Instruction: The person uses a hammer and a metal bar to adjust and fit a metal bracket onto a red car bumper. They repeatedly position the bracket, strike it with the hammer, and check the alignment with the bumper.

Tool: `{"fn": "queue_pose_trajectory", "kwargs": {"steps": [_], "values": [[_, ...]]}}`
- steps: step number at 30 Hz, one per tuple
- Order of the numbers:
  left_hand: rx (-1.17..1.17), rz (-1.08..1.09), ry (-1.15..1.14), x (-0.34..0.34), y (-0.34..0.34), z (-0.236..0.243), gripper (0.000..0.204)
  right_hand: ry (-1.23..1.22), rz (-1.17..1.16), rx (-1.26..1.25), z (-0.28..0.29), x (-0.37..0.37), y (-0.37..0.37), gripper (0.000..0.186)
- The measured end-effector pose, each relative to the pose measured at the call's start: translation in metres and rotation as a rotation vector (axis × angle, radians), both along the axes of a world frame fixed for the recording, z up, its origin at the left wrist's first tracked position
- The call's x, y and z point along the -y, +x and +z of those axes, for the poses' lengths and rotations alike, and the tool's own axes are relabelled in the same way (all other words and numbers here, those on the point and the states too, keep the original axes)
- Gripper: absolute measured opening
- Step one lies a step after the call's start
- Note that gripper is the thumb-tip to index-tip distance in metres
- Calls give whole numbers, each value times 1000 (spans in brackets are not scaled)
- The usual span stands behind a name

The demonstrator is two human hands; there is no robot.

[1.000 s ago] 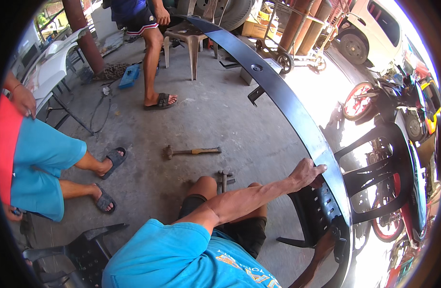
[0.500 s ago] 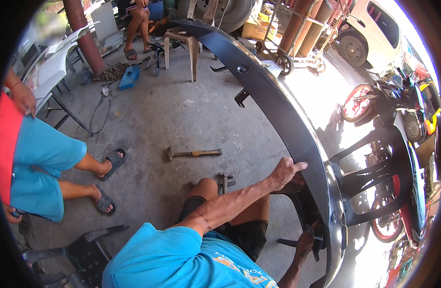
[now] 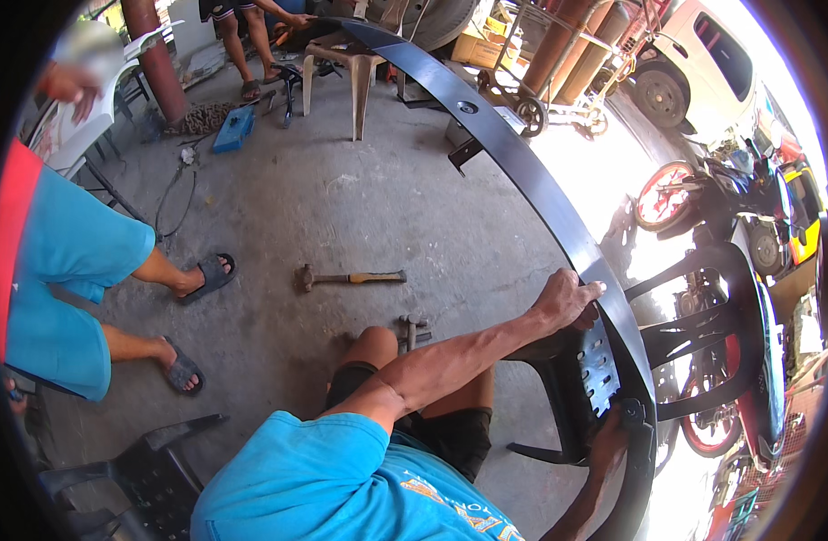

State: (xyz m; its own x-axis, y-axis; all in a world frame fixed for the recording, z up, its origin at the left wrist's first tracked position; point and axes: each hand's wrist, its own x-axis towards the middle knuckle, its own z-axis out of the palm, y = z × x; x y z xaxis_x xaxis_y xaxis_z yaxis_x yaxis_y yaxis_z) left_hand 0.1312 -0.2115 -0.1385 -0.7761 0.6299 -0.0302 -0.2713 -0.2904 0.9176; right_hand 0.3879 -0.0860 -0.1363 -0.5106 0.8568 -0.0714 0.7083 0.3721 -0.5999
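A long, dark, curved vehicle bumper point(image 3: 513, 162) arcs from the far chairs down to my right side. My left hand point(image 3: 562, 299) grips its inner edge, the fingers curled round the rim and the thumb on top. Lower down, my right hand point(image 3: 609, 437) is at the near end's inner edge, partly hidden by the bumper, and its fingers cannot be made out clearly. A black plastic chair point(image 3: 571, 406) stands under the near end. A beige plastic chair point(image 3: 364, 77) is at the far end. On the concrete lie a wooden-handled hammer point(image 3: 351, 278) and a second hammer point(image 3: 414, 329).
A person in blue shorts point(image 3: 67, 298) stands at my left. Another person's hand point(image 3: 298, 20) reaches to the bumper's far end. A black chair point(image 3: 152, 469) is at the lower left, a blue case point(image 3: 233, 129) farther off. Gas cylinders point(image 3: 567, 54) and a motorcycle point(image 3: 702, 189) stand to the right.
The bumper has turned and shifted rightward, with both my hands moving along with it. The far person has risen and now reaches to its far end. The person at left has raised a hand.
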Motion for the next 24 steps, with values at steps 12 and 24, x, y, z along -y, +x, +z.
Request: {"fn": "queue_pose_trajectory", "kwargs": {"steps": [12,24], "values": [[-75,27,39,-16,-8,-30,41,128,64,-82,-22,-6,0,44],[-569,283,-311,-86,-42,1,59,68,43,167,52,-96,-15,66]]}}
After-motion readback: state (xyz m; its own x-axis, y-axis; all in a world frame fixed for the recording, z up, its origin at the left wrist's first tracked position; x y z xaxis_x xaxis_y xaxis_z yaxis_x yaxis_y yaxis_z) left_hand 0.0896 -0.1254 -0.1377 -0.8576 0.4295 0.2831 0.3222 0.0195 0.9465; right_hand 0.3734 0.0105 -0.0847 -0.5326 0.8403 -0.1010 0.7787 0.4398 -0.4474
